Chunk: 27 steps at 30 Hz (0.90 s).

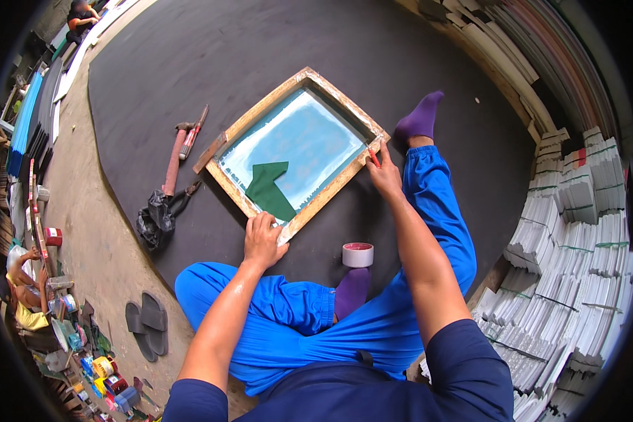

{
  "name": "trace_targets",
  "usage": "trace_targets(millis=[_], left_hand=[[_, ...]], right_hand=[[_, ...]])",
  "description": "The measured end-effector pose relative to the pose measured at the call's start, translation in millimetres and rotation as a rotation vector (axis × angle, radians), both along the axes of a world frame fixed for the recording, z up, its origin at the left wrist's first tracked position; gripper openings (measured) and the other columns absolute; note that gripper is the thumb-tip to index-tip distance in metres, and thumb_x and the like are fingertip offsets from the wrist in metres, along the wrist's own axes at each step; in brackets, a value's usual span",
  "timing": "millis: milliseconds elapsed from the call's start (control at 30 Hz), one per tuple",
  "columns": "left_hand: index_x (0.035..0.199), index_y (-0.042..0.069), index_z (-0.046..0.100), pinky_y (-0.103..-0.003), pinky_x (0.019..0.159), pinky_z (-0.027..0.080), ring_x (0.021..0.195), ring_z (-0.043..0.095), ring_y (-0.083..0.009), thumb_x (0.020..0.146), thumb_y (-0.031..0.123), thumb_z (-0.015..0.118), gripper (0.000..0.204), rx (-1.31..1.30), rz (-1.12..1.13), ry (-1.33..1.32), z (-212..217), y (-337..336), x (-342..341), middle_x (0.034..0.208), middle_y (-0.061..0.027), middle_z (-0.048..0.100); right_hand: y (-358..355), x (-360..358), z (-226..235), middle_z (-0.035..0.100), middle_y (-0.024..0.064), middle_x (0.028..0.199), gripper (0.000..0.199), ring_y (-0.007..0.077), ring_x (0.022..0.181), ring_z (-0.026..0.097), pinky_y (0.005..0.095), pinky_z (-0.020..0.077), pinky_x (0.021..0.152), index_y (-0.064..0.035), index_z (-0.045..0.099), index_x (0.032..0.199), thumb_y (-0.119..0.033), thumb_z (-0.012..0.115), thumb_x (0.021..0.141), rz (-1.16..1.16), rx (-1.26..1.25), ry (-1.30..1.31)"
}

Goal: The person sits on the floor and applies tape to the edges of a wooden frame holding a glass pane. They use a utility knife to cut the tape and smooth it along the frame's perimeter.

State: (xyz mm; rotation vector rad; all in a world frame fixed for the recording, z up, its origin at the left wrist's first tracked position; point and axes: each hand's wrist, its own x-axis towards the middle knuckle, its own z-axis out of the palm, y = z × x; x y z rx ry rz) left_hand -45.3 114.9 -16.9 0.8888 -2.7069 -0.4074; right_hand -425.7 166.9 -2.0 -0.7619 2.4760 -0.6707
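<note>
A wooden screen-printing frame (334, 181) with pale blue mesh (299, 137) lies tilted on the dark floor surface before me. Its near corner is gripped by my left hand (261, 243), fingers curled over the wood. My right hand (385, 172) is closed around a slim red tool (374, 157), perhaps a pen or cutter, against the frame's right corner. Across the mesh, close to my left hand, rests a green piece of cloth or sheet (271, 191). A roll of tape (358, 254) stands by my foot, below the frame.
Left of the frame lie a hammer (173, 162), a red-handled tool (193, 132) and a crumpled black bag (156, 219). Sandals (148, 327) and paint cans (104, 366) are farther left, where a person (28, 295) sits. Bundled white stacks (577, 260) line the right side.
</note>
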Motion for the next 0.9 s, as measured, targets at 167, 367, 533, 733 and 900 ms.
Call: trace_targets(millis=[167, 367, 533, 733, 900], left_hand=[[0.096, 0.007, 0.078, -0.046, 0.109, 0.038, 0.126, 0.052, -0.0315, 0.061, 0.026, 0.09, 0.04, 0.019, 0.013, 0.01, -1, 2, -2, 0.115, -0.0102, 0.06], [0.099, 0.009, 0.078, -0.049, 0.113, 0.037, 0.13, 0.051, -0.0337, 0.062, 0.027, 0.09, 0.043, 0.059, 0.062, -0.016, -4, 2, 3, 0.118, -0.0109, 0.06], [0.098, 0.008, 0.079, -0.047, 0.111, 0.038, 0.128, 0.052, -0.0315, 0.062, 0.026, 0.089, 0.041, 0.039, 0.053, -0.004, -1, 3, -3, 0.115, -0.01, 0.06], [0.099, 0.009, 0.079, -0.049, 0.112, 0.036, 0.129, 0.052, -0.0315, 0.062, 0.027, 0.089, 0.042, 0.032, 0.069, -0.015, -1, 4, 6, 0.116, -0.01, 0.061], [0.105, 0.013, 0.078, -0.055, 0.118, 0.03, 0.136, 0.049, -0.0318, 0.063, 0.031, 0.091, 0.047, -0.013, 0.053, -0.078, -15, 4, 2, 0.124, -0.0105, 0.062]], right_hand=[[-14, -23, -28, 0.069, 0.0243, 0.131, 0.076, 0.0458, 0.125, 0.063, 0.0516, 0.0495, 0.102, -0.0389, 0.025, 0.165, -0.059, 0.055, 0.099, -0.042, 0.016, -0.071], [-20, -11, -8, 0.068, 0.0209, 0.134, 0.071, 0.0435, 0.126, 0.063, 0.0519, 0.0495, 0.103, -0.0417, 0.029, 0.163, -0.067, 0.049, 0.099, -0.125, -0.042, -0.323], [-17, -40, -36, 0.071, 0.0184, 0.131, 0.07, 0.0402, 0.114, 0.07, 0.0495, 0.0524, 0.098, -0.0412, 0.033, 0.162, -0.067, 0.05, 0.099, 0.002, -0.023, -0.037], [-31, -25, -8, 0.069, 0.0154, 0.103, 0.07, 0.0255, 0.079, 0.062, 0.0378, 0.0515, 0.069, -0.0376, 0.038, 0.161, -0.065, 0.056, 0.099, -0.11, -0.09, -0.256], [-4, -36, -37, 0.066, 0.0076, 0.076, 0.076, 0.0152, 0.052, 0.059, 0.0311, 0.0494, 0.048, -0.0283, 0.037, 0.162, -0.056, 0.065, 0.098, -0.121, -0.32, -0.044]])
